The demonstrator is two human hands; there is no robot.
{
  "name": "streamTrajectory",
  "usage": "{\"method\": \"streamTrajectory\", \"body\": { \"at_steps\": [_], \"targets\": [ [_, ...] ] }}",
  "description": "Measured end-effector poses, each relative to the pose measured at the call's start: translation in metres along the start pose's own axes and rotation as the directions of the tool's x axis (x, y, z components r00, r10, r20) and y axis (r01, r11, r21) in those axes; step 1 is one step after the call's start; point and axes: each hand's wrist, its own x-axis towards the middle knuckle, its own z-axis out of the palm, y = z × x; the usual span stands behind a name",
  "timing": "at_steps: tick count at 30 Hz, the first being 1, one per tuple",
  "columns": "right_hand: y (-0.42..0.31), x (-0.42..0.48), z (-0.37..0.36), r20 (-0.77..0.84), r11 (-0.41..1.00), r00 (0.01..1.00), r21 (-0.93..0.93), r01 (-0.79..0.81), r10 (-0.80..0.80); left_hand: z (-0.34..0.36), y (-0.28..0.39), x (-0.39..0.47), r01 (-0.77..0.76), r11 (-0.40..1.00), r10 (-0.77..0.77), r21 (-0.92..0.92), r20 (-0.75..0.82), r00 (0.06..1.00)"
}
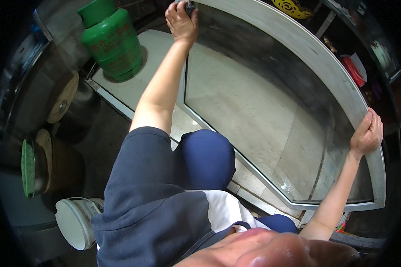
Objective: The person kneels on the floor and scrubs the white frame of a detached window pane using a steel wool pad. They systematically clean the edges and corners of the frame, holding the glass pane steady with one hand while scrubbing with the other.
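Note:
A glass panel [240,96] in a silver metal frame [324,53] stands tilted before me, its near edge low by my knee. The frame's far side looks wide and bowed in this view. My left hand [182,23] grips its upper left corner, and a small dark thing [189,8] shows between thumb and fingers; what it is I cannot tell. Around the right part of the wide frame side, my right hand [367,135] has its fingers curled over the outer edge. Pale tiles show in the glass. My blue-clad knee [207,158] is close to the frame's near edge.
A green gas cylinder [112,43] stands on a pale raised surface [153,45] at upper left. Lidded pots [65,100] and a white lidded bucket [74,223] are at left. Beyond the panel are a yellow openwork plastic item [292,8] and a red packet [353,70].

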Motion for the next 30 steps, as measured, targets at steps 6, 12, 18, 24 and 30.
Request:
{"method": "streamTrajectory", "body": {
  "at_steps": [6, 12, 18, 24, 30],
  "targets": [
    [-0.004, 0.002, -0.004, 0.019, 1.0, 1.0, -0.01, 0.005, -0.005, -0.034, 0.029, -0.084, -0.042, 0.999, 0.044, -0.018, 0.194, 0.98],
    [0.003, -0.002, -0.003, 0.05, 0.999, 0.999, -0.048, 0.01, -0.007, -0.026, 0.038, -0.027, -0.197, 0.951, 0.202, -0.236, -0.007, 0.979],
    [0.02, -0.006, -0.001, 0.087, 0.996, 0.993, -0.042, 0.084, -0.08, -0.029, 0.024, 0.019, -0.296, 0.955, 0.295, 0.0, -0.088, 0.952],
    [0.028, -0.013, 0.002, 0.056, 0.998, 0.997, 0.033, -0.059, 0.057, -0.044, -0.024, -0.083, -0.238, 0.966, 0.227, 0.101, 0.107, 0.968],
    [0.021, -0.013, -0.005, 0.046, 0.995, 0.994, -0.027, -0.095, 0.097, -0.08, -0.065, -0.235, 0.036, 0.986, -0.11, 0.165, 0.468, 0.877]
  ]
}}
